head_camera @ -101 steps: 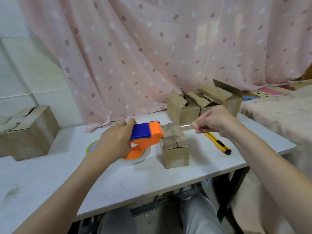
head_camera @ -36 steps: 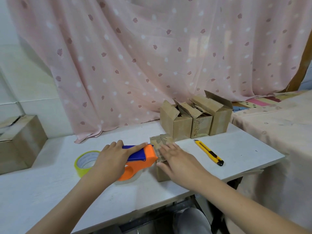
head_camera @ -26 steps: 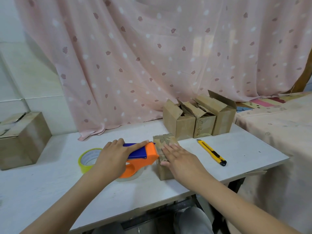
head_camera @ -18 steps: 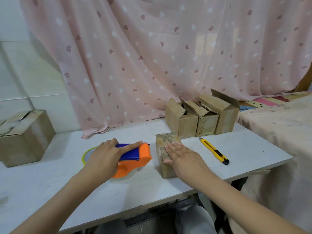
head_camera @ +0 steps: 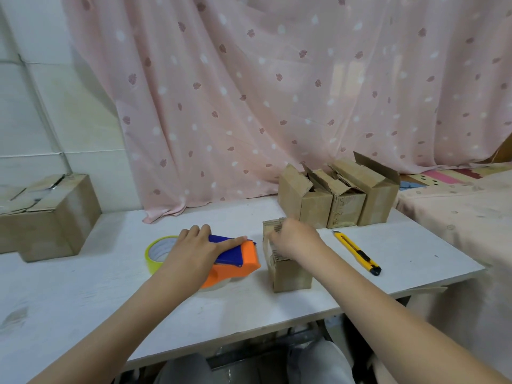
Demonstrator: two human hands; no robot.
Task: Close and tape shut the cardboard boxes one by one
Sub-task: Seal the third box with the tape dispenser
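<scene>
The orange and blue tape dispenser (head_camera: 234, 259) is grasped by the left hand (head_camera: 194, 249) on the white table (head_camera: 83, 295). The small cardboard box (head_camera: 288, 268), just beside it, is covered by the blurred right hand (head_camera: 297, 238); its grip cannot be told. Three open boxes (head_camera: 336, 199) are stood beyond the right hand.

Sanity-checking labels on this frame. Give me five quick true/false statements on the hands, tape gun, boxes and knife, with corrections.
1. The left hand rests on the orange and blue tape dispenser. True.
2. The right hand holds the yellow utility knife. False: the knife lies on the white table, right of the small box that the hand is on.
3. Three open boxes stand in a row by the curtain. True.
4. A yellow tape roll lies left of the dispenser. True.
5. The dispenser sits on top of the small box. False: it is on the table beside it.
</scene>
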